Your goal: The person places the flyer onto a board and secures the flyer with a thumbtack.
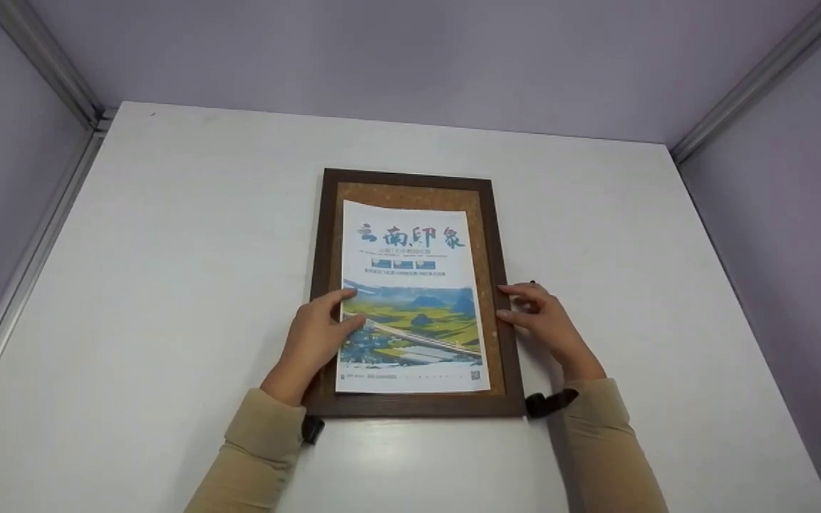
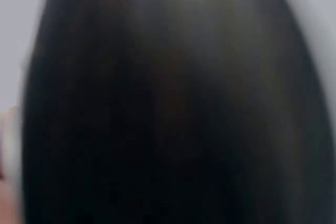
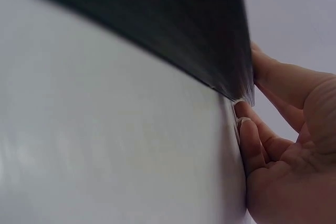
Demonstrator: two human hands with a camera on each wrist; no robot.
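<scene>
A dark wooden picture frame (image 1: pixel 410 406) lies flat on the white table (image 1: pixel 168 249), roughly at its middle, with its long sides running away from the person. Inside the frame a brown cork-like backing (image 1: pixel 485 235) shows around a printed poster (image 1: pixel 410 299) that lies on it, a little towards the left side and bottom of the opening.

The left hand (image 1: pixel 314 338) rests over the frame's left rail, in the lower half. Its fingers are gently bent rather than clenched, and the thumb and forefinger reach onto the poster's left edge, touching the paper; whether they pinch the sheet or only press on it cannot be told from the head view. The left wrist view is filled by a dark blur and shows nothing of the fingers.

The right hand (image 1: pixel 542 317) is at the frame's right rail, about level with the left hand. Its fingers (image 1: pixel 514 291) are loosely curled, with the tips against the rail's outer edge and top. In the right wrist view the fingertips (image 3: pixel 247 129) sit under the frame's dark edge (image 3: pixel 199 35) where it meets the table, and the thumb lies on the other side of that edge, so the hand grips the rail lightly.

Both beige sleeves (image 1: pixel 261 449) reach in from the near edge of the table.
</scene>
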